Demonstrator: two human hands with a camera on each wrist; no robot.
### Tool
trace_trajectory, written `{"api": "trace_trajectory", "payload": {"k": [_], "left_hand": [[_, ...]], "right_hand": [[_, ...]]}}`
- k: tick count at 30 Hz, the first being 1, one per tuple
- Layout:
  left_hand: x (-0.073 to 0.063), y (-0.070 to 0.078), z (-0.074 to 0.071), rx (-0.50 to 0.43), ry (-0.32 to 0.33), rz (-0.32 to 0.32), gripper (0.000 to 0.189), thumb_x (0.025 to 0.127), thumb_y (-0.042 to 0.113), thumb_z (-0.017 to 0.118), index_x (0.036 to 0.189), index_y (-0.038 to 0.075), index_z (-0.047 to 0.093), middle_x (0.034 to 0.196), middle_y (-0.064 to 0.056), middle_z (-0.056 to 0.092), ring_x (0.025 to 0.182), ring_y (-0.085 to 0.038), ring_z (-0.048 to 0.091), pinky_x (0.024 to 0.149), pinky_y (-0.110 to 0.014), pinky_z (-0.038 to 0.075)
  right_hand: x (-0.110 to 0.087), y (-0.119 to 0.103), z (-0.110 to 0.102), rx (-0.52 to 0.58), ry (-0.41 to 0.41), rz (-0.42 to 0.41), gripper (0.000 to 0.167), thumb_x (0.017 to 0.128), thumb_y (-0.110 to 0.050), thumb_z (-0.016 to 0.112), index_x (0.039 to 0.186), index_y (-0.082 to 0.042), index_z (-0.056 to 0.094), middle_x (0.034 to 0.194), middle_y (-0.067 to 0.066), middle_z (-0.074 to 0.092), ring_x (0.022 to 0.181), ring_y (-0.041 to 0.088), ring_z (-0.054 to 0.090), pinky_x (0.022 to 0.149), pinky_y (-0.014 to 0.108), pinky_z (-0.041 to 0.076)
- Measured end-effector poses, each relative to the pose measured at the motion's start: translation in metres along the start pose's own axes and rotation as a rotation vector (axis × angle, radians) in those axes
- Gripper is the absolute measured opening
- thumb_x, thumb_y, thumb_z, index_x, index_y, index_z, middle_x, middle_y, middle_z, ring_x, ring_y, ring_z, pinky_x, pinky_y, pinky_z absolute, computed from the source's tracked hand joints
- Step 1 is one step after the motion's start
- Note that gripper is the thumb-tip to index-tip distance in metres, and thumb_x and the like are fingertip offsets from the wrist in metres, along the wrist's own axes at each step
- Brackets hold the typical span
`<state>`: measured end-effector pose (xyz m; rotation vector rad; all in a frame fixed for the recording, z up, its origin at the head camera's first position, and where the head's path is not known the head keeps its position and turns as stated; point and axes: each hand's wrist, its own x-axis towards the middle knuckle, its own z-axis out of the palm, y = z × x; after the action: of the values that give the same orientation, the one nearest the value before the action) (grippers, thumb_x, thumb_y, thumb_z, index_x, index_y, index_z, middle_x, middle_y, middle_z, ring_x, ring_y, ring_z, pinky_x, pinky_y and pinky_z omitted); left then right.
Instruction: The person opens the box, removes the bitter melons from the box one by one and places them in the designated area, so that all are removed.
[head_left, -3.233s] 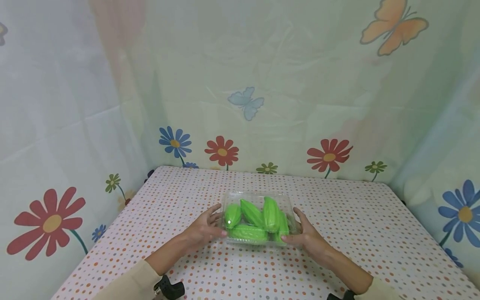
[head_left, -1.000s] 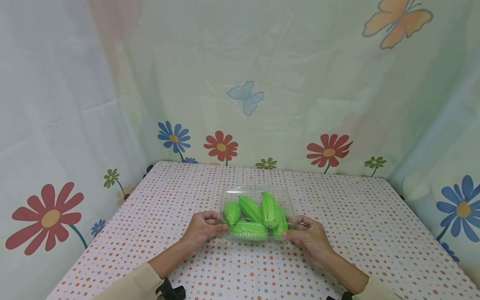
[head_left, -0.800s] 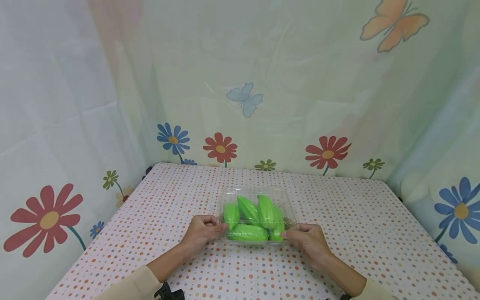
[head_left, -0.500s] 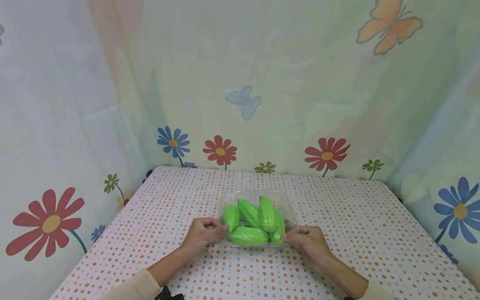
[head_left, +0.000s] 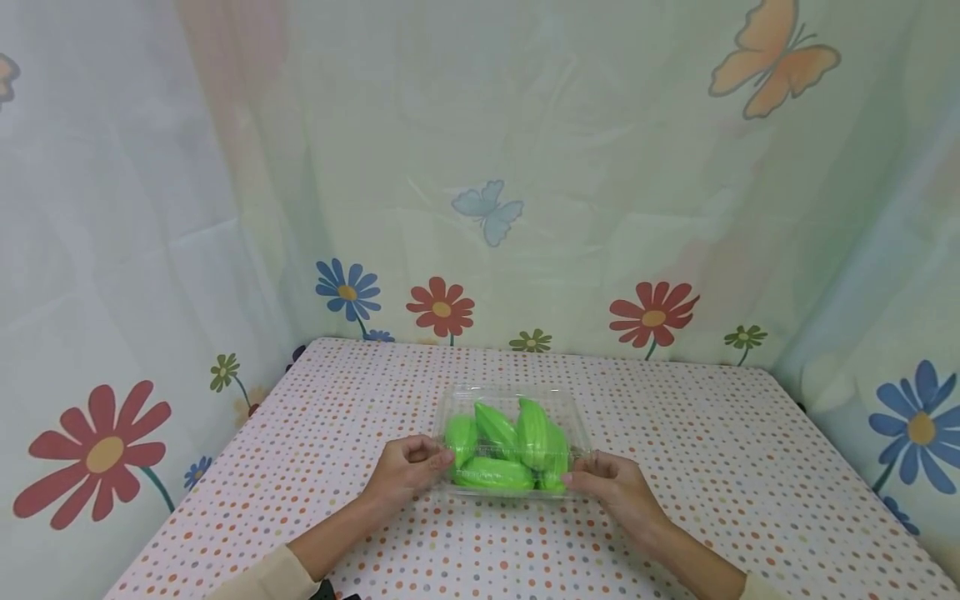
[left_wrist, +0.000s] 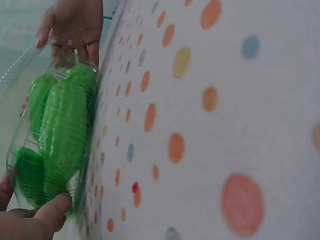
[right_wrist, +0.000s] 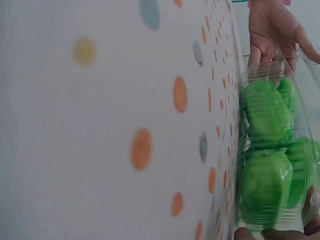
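Observation:
A clear plastic clamshell box [head_left: 517, 390] lies on the dotted cloth in the middle of the head view. Several ribbed green fruit-shaped pieces [head_left: 493, 473] fill it. My left hand [head_left: 408, 471] pinches the box's left side near the front corner, thumb at the front edge. On the opposite side my right hand [head_left: 617, 487] grips the right edge the same way. The left wrist view shows the box low over the cloth, a green piece [left_wrist: 65, 130] behind ridged plastic. In the right wrist view the far hand [right_wrist: 272, 27] has its fingers at the box's end, partly hidden.
The table [head_left: 675, 433] is covered by a white cloth with coloured dots. A fabric backdrop [head_left: 570, 167] printed with flowers and butterflies encloses its back and both sides. A dark object [head_left: 297, 353] shows at the table's back left corner.
Both hands' fingers were spread beside the box about three seconds ago and have since curled onto its sides. The box keeps nearly the same place; the head view has shifted slightly.

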<state>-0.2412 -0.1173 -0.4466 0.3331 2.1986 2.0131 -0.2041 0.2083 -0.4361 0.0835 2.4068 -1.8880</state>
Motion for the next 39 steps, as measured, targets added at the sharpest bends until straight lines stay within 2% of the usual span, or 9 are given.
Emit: {"api": "trace_trajectory", "payload": {"k": [6, 15, 19, 23, 28, 31, 34, 37, 39], "left_hand": [[-0.001, 0.012, -0.002, 0.034, -0.047, -0.008, 0.039, 0.094, 0.032, 0.074, 0.111, -0.001, 0.063, 0.099, -0.014, 0.07, 0.087, -0.019, 0.065, 0.072, -0.023, 0.057], [-0.001, 0.03, -0.01, 0.035, -0.048, -0.067, 0.059, 0.092, 0.038, 0.076, 0.129, -0.001, 0.051, 0.133, -0.024, 0.063, 0.119, -0.036, 0.065, 0.097, -0.048, 0.057], [0.003, 0.033, -0.015, 0.059, -0.015, -0.034, 0.069, 0.09, 0.037, 0.078, 0.141, 0.002, 0.046, 0.147, -0.029, 0.049, 0.133, -0.04, 0.054, 0.103, -0.049, 0.052], [0.006, 0.035, -0.018, 0.084, 0.007, 0.047, 0.072, 0.091, 0.035, 0.078, 0.147, 0.007, 0.043, 0.155, -0.028, 0.039, 0.145, -0.039, 0.038, 0.109, -0.05, 0.048], [0.011, 0.035, -0.019, 0.079, 0.002, 0.163, 0.068, 0.094, 0.031, 0.075, 0.149, 0.011, 0.041, 0.158, -0.026, 0.036, 0.148, -0.036, 0.034, 0.11, -0.051, 0.046], [0.014, 0.035, -0.019, 0.063, -0.003, 0.221, 0.066, 0.095, 0.031, 0.073, 0.15, 0.011, 0.041, 0.158, -0.025, 0.035, 0.148, -0.037, 0.034, 0.112, -0.052, 0.044], [0.017, 0.035, -0.017, 0.031, -0.01, 0.265, 0.065, 0.096, 0.031, 0.071, 0.149, 0.008, 0.042, 0.158, -0.024, 0.036, 0.147, -0.038, 0.035, 0.112, -0.053, 0.043], [0.021, 0.036, -0.015, 0.017, -0.022, 0.305, 0.063, 0.098, 0.032, 0.069, 0.148, 0.006, 0.043, 0.157, -0.025, 0.038, 0.144, -0.04, 0.039, 0.111, -0.054, 0.043], [0.024, 0.037, -0.013, 0.016, -0.024, 0.325, 0.063, 0.098, 0.033, 0.068, 0.149, 0.005, 0.043, 0.156, -0.025, 0.039, 0.144, -0.041, 0.039, 0.111, -0.054, 0.043]], "right_hand": [[-0.002, -0.006, -0.002, -0.078, -0.04, -0.031, 0.054, 0.093, -0.033, 0.072, 0.129, 0.002, 0.051, 0.144, 0.026, 0.05, 0.133, 0.045, 0.05, 0.107, 0.061, 0.044], [-0.004, -0.027, -0.01, -0.156, -0.095, -0.092, 0.088, 0.099, -0.038, 0.064, 0.159, -0.003, 0.01, 0.165, 0.032, 0.006, 0.152, 0.049, 0.01, 0.118, 0.067, 0.02], [-0.005, -0.038, -0.014, -0.146, -0.074, -0.167, 0.085, 0.099, -0.035, 0.064, 0.159, -0.003, 0.013, 0.167, 0.025, 0.009, 0.154, 0.043, 0.008, 0.121, 0.063, 0.016], [-0.004, -0.044, -0.017, -0.157, -0.041, -0.233, 0.075, 0.1, -0.032, 0.064, 0.154, 0.003, 0.025, 0.164, 0.026, 0.023, 0.152, 0.043, 0.018, 0.12, 0.06, 0.023], [-0.002, -0.046, -0.018, -0.149, -0.001, -0.299, 0.064, 0.102, -0.028, 0.062, 0.149, 0.006, 0.034, 0.159, 0.027, 0.032, 0.15, 0.044, 0.025, 0.118, 0.061, 0.029], [0.0, -0.046, -0.018, -0.146, 0.023, -0.336, 0.061, 0.103, -0.028, 0.061, 0.149, 0.004, 0.036, 0.159, 0.026, 0.034, 0.149, 0.042, 0.029, 0.117, 0.053, 0.034], [0.003, -0.046, -0.016, -0.121, 0.046, -0.379, 0.057, 0.104, -0.026, 0.06, 0.147, 0.004, 0.038, 0.155, 0.025, 0.041, 0.145, 0.036, 0.039, 0.11, 0.031, 0.044], [0.006, -0.045, -0.014, -0.075, 0.077, -0.416, 0.052, 0.104, -0.022, 0.059, 0.145, 0.006, 0.042, 0.149, 0.026, 0.048, 0.135, 0.019, 0.051, 0.099, 0.01, 0.044], [0.008, -0.045, -0.012, -0.057, 0.113, -0.433, 0.048, 0.104, -0.021, 0.06, 0.142, 0.006, 0.046, 0.144, 0.026, 0.053, 0.126, 0.005, 0.056, 0.095, 0.006, 0.043]]}}
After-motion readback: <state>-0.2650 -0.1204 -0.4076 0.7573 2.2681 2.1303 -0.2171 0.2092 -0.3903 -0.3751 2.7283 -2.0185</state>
